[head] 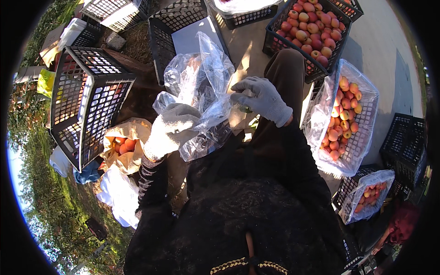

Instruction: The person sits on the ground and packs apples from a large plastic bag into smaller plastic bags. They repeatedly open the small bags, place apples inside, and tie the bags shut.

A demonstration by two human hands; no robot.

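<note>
A crumpled clear plastic bag (pixel 197 75) hangs between my gloved hands in front of my lap. My left hand (pixel 175 127), in a pale work glove, grips a gathered part of the film. At the bag's right edge, my right hand (pixel 263 98) in a grey glove pinches the film between thumb and fingers. Just beyond the bag stands a black plastic crate (pixel 160 41) with a flat white-grey sheet (pixel 192 36) inside. The bag hides part of that crate.
Apples (pixel 312 27) fill a black crate (pixel 275 39) at upper right. Beside my right arm, a plastic-lined crate (pixel 364 137) holds more apples (pixel 343 117). An upended black crate (pixel 103 89) and a paper sack (pixel 115 132) of fruit stand left. A person's arm (pixel 381 244) shows lower right.
</note>
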